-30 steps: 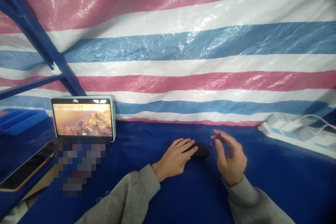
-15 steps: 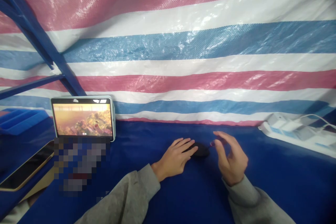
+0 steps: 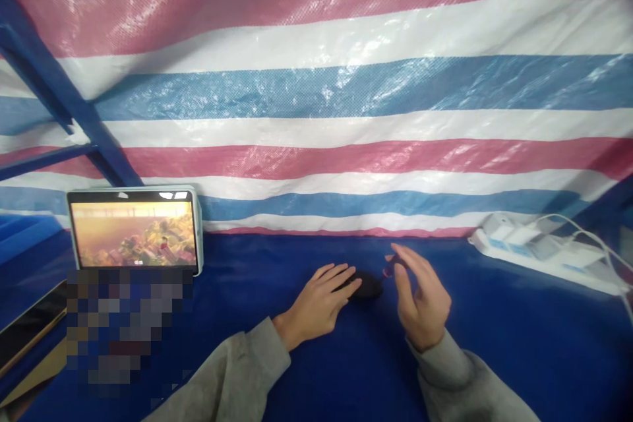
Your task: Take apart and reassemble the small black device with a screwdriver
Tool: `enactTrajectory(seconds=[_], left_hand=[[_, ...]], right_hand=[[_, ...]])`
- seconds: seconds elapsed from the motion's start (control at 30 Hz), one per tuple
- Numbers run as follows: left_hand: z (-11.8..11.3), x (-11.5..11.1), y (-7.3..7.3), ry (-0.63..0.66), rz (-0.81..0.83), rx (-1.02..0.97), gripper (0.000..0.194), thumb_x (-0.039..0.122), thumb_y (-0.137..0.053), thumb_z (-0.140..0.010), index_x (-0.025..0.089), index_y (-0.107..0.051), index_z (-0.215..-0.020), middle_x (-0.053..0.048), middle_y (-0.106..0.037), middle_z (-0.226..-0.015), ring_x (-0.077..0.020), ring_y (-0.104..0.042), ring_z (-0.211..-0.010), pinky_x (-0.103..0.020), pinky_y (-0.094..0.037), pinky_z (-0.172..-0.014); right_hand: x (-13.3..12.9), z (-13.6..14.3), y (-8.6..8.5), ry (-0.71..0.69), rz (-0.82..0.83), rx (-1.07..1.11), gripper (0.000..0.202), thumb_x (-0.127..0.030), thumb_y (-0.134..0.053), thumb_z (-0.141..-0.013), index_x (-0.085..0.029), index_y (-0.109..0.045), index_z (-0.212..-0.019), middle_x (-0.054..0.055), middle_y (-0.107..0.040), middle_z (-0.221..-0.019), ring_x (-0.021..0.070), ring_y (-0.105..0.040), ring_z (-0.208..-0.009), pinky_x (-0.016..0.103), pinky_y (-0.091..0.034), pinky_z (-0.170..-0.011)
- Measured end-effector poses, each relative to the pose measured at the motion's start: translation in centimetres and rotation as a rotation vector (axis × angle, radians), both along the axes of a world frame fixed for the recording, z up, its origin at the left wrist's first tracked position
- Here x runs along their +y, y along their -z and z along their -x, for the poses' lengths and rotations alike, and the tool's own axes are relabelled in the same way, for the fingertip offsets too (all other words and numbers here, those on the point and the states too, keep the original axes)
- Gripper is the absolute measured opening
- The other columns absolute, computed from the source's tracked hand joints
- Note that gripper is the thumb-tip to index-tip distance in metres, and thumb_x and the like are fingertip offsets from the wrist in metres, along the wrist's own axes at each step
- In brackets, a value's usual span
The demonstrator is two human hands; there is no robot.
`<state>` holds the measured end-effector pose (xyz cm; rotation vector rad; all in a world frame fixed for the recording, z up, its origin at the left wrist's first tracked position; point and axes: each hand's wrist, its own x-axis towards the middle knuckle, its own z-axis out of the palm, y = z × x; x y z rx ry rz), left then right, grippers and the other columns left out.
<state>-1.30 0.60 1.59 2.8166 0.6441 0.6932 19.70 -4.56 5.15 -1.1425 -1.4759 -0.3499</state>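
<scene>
On the blue table (image 3: 346, 369) lies a dark, rounded object (image 3: 366, 285), too dim to name for certain. My left hand (image 3: 319, 303) rests at its left side, palm down with fingers spread, the fingertips touching its edge. To the right of it my right hand (image 3: 422, 297) is raised on its side, thumb and fingers curved toward each other. A small dark reddish thing (image 3: 388, 270) shows by those fingertips; what it is and whether it is gripped cannot be made out.
A tablet (image 3: 136, 231) stands at the left with a picture on its screen. Near it lie a phone (image 3: 32, 323) and a blurred-out patch. A white power strip (image 3: 548, 264) with plugs and cables sits at the back right. Behind hangs a striped sheet (image 3: 346, 89).
The whole view has shifted, so the tablet, table items and both hands appear farther left. Against the dark object, the hands have hardly moved.
</scene>
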Motion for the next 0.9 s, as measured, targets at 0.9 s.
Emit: enactTrajectory(seconds=[0.9], left_hand=[[-0.01, -0.05, -0.08, 0.002, -0.032, 0.027, 0.048, 0.013, -0.046, -0.096, 0.021, -0.048, -0.143, -0.008, -0.045, -0.153, -0.0232, -0.039, -0.143, -0.047, -0.033, -0.118]], right_hand=[[0.05, 0.05, -0.11, 0.015, 0.004, 0.013, 0.022, -0.017, -0.056, -0.091, -0.02, -0.065, -0.111, 0.01, -0.071, -0.099, 0.0218, -0.068, -0.093, 0.037, -0.058, -0.077]])
